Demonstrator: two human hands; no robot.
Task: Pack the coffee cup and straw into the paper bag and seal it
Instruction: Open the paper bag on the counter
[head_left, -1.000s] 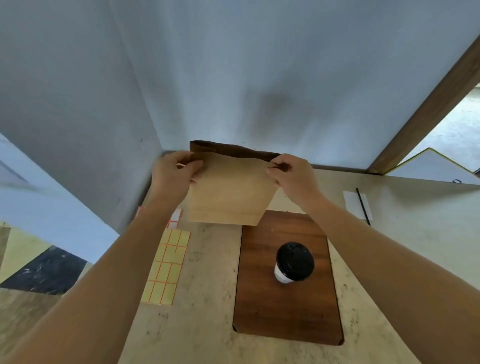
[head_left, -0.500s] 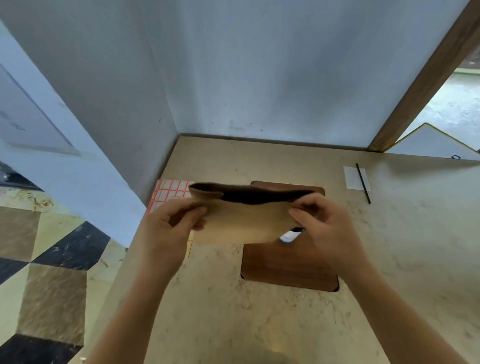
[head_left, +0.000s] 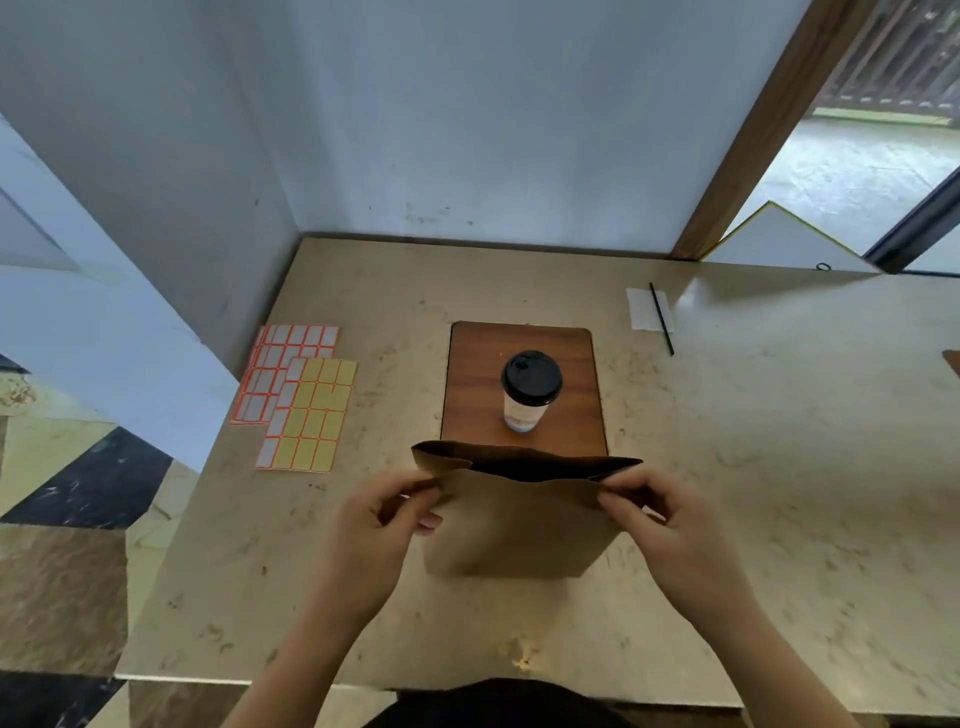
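1. Left hand (head_left: 379, 525) and right hand (head_left: 670, 519) each pinch a top corner of the paper bag (head_left: 514, 525) — mouth spread open, upright on the table (head_left: 779, 467).
2. Coffee cup (head_left: 530, 389) stands just behind, on a wooden board (head_left: 467, 395).
3. Straw (head_left: 661, 318) lies far right — across a white napkin (head_left: 641, 312).

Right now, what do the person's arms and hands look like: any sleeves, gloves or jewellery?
Both forearms are bare up to the frame edge, with no sleeves in view. The left hand and right hand wear no gloves, and no rings, watch or bracelets show. Fingernails look short and unpainted.
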